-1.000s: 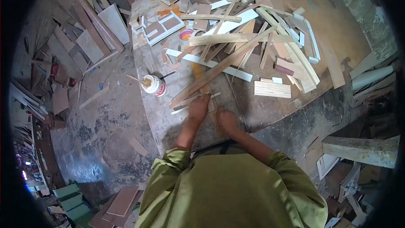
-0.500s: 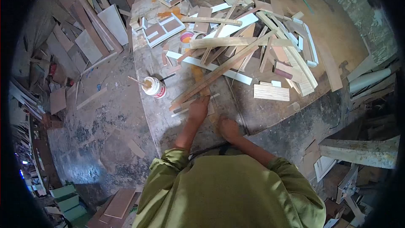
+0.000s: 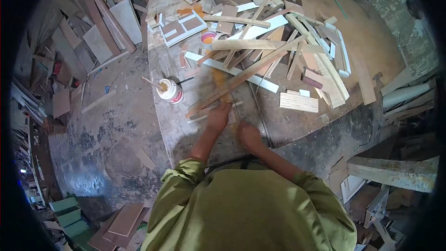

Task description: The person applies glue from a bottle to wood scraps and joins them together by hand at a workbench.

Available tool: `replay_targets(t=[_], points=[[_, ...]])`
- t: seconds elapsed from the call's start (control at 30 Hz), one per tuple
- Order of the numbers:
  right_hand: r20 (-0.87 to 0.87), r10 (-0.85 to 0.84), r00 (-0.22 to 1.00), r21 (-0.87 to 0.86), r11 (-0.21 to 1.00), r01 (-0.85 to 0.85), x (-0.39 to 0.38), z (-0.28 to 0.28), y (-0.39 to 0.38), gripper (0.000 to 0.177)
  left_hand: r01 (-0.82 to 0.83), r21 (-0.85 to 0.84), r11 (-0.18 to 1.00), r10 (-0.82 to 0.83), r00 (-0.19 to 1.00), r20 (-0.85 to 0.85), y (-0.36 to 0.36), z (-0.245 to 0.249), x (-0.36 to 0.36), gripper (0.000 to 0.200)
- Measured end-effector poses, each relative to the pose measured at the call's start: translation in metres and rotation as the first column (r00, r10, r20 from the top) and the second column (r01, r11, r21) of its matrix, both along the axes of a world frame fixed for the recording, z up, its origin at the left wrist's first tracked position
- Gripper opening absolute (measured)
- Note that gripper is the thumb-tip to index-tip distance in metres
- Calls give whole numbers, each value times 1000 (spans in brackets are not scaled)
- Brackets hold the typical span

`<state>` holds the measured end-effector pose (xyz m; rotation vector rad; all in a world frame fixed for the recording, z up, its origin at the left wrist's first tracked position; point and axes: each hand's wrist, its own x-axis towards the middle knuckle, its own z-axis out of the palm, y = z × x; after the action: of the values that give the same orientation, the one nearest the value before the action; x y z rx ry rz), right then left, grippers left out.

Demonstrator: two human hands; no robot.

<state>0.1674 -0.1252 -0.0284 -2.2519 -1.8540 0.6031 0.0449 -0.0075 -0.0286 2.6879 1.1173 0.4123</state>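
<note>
My left hand [image 3: 218, 117] is low over the near part of the worktable, its fingers closed and pointing forward. A thin pale wooden strip [image 3: 196, 120] passes under it and shows on both sides; whether the fingers grip it is hidden. Just right of this hand is a small flat pale piece [image 3: 232, 118]. My right hand [image 3: 250, 135] is curled close by, nearer to my body, and what its fingers hold cannot be made out. Beyond the left hand, a long brown wooden strip [image 3: 241, 82] slants up into the pile. A white glue tub [image 3: 173, 94] with a stick in it stands to the left.
Wooden strips and boards are heaped across the table [image 3: 288, 130], among them a pale block [image 3: 298, 102] and a dark red cylinder [image 3: 311, 78]. A white-edged frame [image 3: 183, 29] lies at the back left. Boards [image 3: 125, 18] lean beyond the floor at left.
My right hand has shifted slightly forward. The left hand stays at nearly the same spot on the table, and the whole view has moved a little.
</note>
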Motion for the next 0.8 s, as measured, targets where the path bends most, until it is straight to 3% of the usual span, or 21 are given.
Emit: replay_targets(t=[0.1,0.17,0.27,0.37,0.47,0.67,0.8], points=[[36,11,999,110,994,-15,1,-1,42,19,15,44,999,-17,999,45,1,-10,-1,32],[34,-18,999,218,976,10,2,-1,54,19,5,36,999,-5,1000,-25,-4,0,0,30],[103,-20,995,193,981,0,-2,-4,35,17,40,63,997,-41,999,18,-4,3,2,30],[-1,-133,991,171,977,131,-8,-5,36,16,52,62,997,-56,996,71,-7,-2,-2,30],[58,19,998,155,988,-28,-1,-14,48,17,32,17,999,-33,997,69,0,0,1,29],[86,-35,996,234,972,14,-4,-12,28,13,56,2,998,-56,998,17,-13,4,1,24],[19,-56,998,53,997,55,-8,5,5,17,1,-73,997,-1,1000,4,-19,3,3,23]])
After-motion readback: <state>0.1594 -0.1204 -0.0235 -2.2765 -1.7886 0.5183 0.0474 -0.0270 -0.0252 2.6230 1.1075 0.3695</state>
